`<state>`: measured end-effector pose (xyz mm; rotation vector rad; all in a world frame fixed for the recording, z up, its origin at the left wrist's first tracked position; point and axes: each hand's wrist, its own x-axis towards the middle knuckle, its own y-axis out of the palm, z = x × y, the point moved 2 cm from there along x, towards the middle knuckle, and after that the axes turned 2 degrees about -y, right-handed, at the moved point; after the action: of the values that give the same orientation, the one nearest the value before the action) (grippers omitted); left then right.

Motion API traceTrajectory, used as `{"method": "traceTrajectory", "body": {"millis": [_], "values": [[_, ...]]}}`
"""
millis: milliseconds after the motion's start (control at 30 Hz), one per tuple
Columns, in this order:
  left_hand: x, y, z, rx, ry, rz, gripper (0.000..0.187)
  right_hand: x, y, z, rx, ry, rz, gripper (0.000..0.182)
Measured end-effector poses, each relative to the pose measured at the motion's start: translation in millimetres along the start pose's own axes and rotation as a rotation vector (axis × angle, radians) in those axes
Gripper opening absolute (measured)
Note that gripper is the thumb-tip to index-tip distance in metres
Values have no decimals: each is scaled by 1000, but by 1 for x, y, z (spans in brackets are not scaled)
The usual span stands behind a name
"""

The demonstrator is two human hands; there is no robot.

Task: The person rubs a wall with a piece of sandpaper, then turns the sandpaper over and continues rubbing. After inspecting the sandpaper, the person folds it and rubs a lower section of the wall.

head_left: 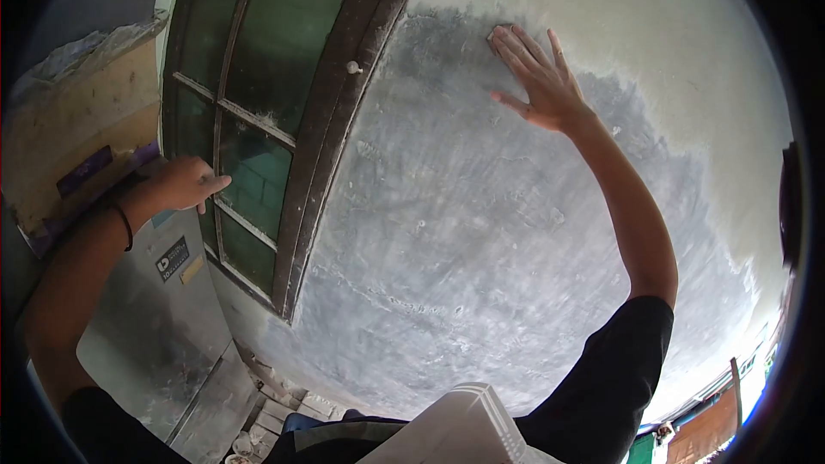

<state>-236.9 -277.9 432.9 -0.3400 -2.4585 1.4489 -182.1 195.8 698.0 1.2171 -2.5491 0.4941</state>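
My right hand (541,82) lies flat against the wall, fingers stretched and spread, at the upper edge of a grey patch (447,206). Pale dust coats its fingers, and a small greyish edge shows beside the fingertips; what lies under them is hidden. My left hand (193,184) hangs in front of the window (258,125), loosely bent, with a finger and the thumb apart and nothing visible between them. A dark band (125,228) circles that wrist. Below the left forearm stands a grey metal cabinet (163,318) with a dark label (173,259).
The window's dark wooden frame (331,146) carries a pale knob (354,68). Lighter wall paint (679,43) surrounds the grey patch above and to the right. A white object (460,425) juts up at my chest. Blocks and rubble (275,404) lie at the wall's foot.
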Motion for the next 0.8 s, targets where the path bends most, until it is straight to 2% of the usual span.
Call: {"method": "traceTrajectory", "body": {"millis": [367, 567, 800], "values": [[-4, -7, 0, 55, -9, -28, 55, 130, 0, 44, -88, 44, 9, 88], [2, 0, 6, 26, 6, -5, 56, 82, 8, 27, -51, 29, 37, 86], [5, 5, 11, -26, 38, -51, 59, -41, -12, -18, -33, 45, 86, 83]]}}
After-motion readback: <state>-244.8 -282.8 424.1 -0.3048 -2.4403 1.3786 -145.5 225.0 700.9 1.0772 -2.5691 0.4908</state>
